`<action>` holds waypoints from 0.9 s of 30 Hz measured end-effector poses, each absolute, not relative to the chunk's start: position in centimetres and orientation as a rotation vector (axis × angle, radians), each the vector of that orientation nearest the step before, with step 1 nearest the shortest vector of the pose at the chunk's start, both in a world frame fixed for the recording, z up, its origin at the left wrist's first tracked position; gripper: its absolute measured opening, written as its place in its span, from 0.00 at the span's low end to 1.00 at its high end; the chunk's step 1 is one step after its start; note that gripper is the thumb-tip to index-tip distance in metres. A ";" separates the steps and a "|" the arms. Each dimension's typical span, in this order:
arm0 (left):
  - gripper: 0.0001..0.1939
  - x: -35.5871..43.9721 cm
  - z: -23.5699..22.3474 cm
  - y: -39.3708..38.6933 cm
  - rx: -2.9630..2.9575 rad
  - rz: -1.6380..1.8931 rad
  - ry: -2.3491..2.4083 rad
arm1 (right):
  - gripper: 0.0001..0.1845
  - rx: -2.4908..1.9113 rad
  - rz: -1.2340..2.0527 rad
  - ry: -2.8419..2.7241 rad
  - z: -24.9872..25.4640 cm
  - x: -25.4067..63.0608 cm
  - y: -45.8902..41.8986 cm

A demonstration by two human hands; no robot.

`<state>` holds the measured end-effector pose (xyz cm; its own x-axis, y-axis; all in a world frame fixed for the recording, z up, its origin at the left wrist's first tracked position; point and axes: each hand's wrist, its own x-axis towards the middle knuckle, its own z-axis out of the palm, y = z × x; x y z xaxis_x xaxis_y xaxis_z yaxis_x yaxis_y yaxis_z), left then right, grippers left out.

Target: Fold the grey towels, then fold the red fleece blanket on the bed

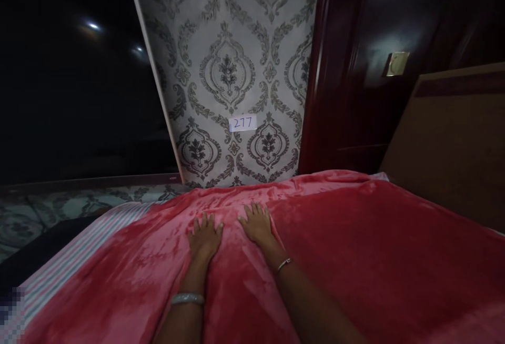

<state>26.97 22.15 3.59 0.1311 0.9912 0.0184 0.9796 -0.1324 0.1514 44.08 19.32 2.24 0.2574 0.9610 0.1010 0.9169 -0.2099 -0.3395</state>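
A plush red blanket [379, 260] is spread over a flat surface, with wrinkles and lighter pink patches on its left and far parts. My left hand [205, 236] lies on it palm down, fingers spread. To its right, my right hand [257, 223] also presses flat on the blanket with fingers apart. Neither hand grips anything. A wide bangle [188, 298] circles my left wrist, and a thin bracelet [284, 264] is on my right.
Striped cloth [84, 246] shows beneath the blanket's left edge. A large dark screen [79, 86] stands at the left. Behind are patterned wallpaper [226, 70] with a paper label [242, 122] reading 277, and dark red panelling [355, 97]. A brown board [450, 144] leans at right.
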 end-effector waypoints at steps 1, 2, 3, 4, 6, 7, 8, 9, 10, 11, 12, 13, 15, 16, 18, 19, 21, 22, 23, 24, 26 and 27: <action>0.35 26.9 3.6 22.2 2.283 0.182 2.006 | 0.36 -2.222 0.199 -1.703 2.3 44.2 19.3; 0.35 26.9 3.6 22.2 2.285 0.191 2.016 | 0.36 -2.239 0.210 -1.687 2.4 44.3 19.4; 0.35 26.9 3.6 22.1 2.285 0.198 2.027 | 0.36 -2.251 0.221 -1.677 2.5 44.5 19.4; 0.35 26.9 3.6 22.0 2.285 0.203 2.038 | 0.36 -2.259 0.232 -1.673 2.5 44.6 19.4; 0.35 26.9 3.6 21.9 2.291 0.209 2.050 | 0.36 -2.259 0.245 -1.675 2.8 44.8 19.3; 0.35 26.9 3.6 21.8 2.298 0.214 2.050 | 0.36 -2.257 0.247 -1.672 3.0 44.7 19.3; 0.35 26.9 3.6 21.8 2.306 0.225 2.047 | 0.36 -2.256 0.249 -1.667 3.3 44.7 19.2; 0.35 26.9 3.5 21.8 2.314 0.236 2.045 | 0.36 -2.259 0.251 -1.659 3.6 44.6 19.0; 0.35 26.9 3.5 21.8 2.322 0.248 2.044 | 0.36 -2.264 0.256 -1.656 4.0 44.4 18.6; 0.34 26.9 3.4 21.8 2.332 0.262 2.043 | 0.36 -2.267 0.254 -1.655 4.3 44.2 18.2; 0.34 26.9 3.4 21.9 2.341 0.273 2.044 | 0.36 -2.263 0.247 -1.661 4.5 44.0 17.6; 0.34 26.9 3.4 21.9 2.349 0.283 2.044 | 0.36 -2.246 0.236 -1.680 4.7 43.8 16.9; 0.34 26.9 3.4 22.1 2.362 0.300 2.040 | 0.38 -2.172 0.215 -1.753 4.4 43.5 15.1; 0.34 27.0 3.4 22.1 2.367 0.307 2.036 | 0.39 -2.128 0.212 -1.797 4.1 43.5 14.2; 0.34 27.0 3.4 22.1 2.365 0.318 2.033 | 0.40 -2.081 0.225 -1.859 3.2 43.8 12.4; 0.34 27.0 3.4 22.1 2.366 0.326 2.031 | 0.40 -2.083 0.230 -1.867 2.8 44.0 11.7; 0.34 27.0 3.4 22.0 2.361 0.335 2.025 | 0.40 -2.106 0.232 -1.854 2.2 44.5 10.8; 0.34 26.9 3.4 22.0 2.356 0.339 2.021 | 0.40 -2.114 0.229 -1.842 2.0 44.7 10.5; 0.34 26.9 3.5 21.9 2.350 0.342 2.016 | 0.39 -2.112 0.225 -1.835 1.9 44.9 10.3; 0.34 26.8 3.6 21.8 2.343 0.344 2.010 | 0.38 -2.104 0.222 -1.833 1.9 45.1 10.1; 0.34 26.7 4.1 21.7 2.327 0.333 1.995 | 0.36 -2.091 0.229 -1.842 2.1 45.5 9.7; 0.33 26.7 4.5 21.7 2.319 0.315 1.985 | 0.35 -2.088 0.244 -1.856 2.3 45.8 9.4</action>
<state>26.71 21.65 4.52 0.1430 0.9838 0.1081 0.9688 -0.1615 0.1878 45.78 9.39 2.31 0.1338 0.9866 0.0934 0.9290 -0.0920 -0.3584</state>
